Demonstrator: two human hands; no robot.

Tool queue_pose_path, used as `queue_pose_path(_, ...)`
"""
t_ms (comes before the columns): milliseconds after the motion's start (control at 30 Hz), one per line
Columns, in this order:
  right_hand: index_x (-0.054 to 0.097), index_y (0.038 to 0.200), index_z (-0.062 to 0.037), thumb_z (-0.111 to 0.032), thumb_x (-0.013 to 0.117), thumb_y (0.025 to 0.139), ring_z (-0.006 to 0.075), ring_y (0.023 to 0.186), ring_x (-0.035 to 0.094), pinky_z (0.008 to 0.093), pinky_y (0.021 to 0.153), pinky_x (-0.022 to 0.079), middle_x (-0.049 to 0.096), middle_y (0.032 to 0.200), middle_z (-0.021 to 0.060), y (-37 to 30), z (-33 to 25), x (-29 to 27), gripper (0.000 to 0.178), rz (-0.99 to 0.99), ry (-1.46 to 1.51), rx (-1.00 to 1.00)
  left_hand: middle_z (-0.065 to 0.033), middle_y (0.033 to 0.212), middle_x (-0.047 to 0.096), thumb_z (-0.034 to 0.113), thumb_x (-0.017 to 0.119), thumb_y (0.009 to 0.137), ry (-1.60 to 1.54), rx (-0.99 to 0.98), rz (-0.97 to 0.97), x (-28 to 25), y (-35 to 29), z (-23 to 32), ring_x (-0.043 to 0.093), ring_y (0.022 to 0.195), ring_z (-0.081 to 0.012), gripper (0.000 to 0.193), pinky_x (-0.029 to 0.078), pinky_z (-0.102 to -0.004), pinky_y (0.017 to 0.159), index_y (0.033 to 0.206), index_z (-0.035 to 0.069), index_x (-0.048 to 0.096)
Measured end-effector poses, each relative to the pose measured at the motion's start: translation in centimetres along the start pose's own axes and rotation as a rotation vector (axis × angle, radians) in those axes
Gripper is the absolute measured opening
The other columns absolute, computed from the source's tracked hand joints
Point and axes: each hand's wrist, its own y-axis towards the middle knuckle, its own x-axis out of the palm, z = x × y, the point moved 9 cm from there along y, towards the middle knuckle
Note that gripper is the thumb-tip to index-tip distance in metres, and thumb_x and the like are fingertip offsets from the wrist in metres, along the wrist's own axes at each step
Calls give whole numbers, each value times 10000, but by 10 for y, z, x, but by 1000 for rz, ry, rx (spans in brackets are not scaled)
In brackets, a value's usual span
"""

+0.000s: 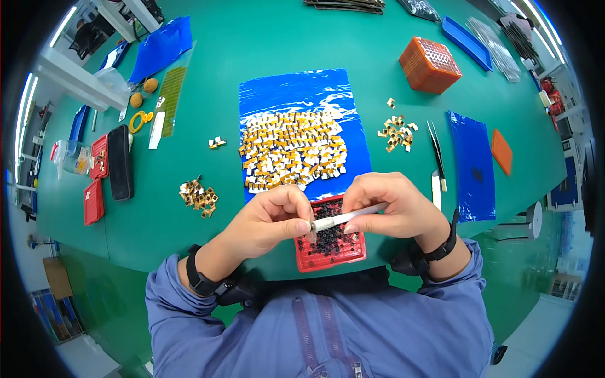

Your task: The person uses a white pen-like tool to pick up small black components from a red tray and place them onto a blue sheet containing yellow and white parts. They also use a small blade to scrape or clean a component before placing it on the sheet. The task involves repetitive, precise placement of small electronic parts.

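Note:
My right hand is closed around a white pen-like tool, which points left. Thumb and fingers of my left hand pinch together at the tool's tip; whatever they hold there is too small to name. Both hands are above a red tray with many tiny black parts in it. Just beyond the tray, a blue sheet carries rows of small white-and-orange pieces with gold edges.
Small gold pieces lie in heaps at left and right. Tweezers lie beside a second blue sheet. Orange stacked trays stand far right. At left are a black case and a red box.

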Motion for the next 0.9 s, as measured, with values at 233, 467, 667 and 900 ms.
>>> queue_pose_path(233,616,867,-28,-116,673,826,81,573,534,230,509,397,588,660,26,0,0,-2,112,-17,-37,39,-45,838,597,60,613,872,15,13,-3,0,0,-1,604,777,-113,85,489,-258,723,877,37,532)
queue_pose_path(467,637,842,-23,-94,566,889,83,503,519,240,465,389,569,592,20,0,3,0,111,-30,-15,9,-59,837,598,44,601,873,54,19,-38,1,0,-2,613,781,-133,78,491,-268,719,876,34,524)
queue_pose_path(667,637,831,-22,-118,680,820,87,530,521,239,477,387,587,644,12,-3,5,4,106,-133,-63,77,-70,838,601,28,591,875,84,9,-72,7,0,-2,618,781,-141,75,494,-274,710,881,25,516)
queue_pose_path(900,640,801,-42,-108,758,728,127,555,527,255,492,388,578,679,19,-5,8,8,154,-144,-74,23,-69,822,599,8,575,880,103,-9,-88,10,-2,-2,623,781,-138,54,499,-265,693,886,16,523)
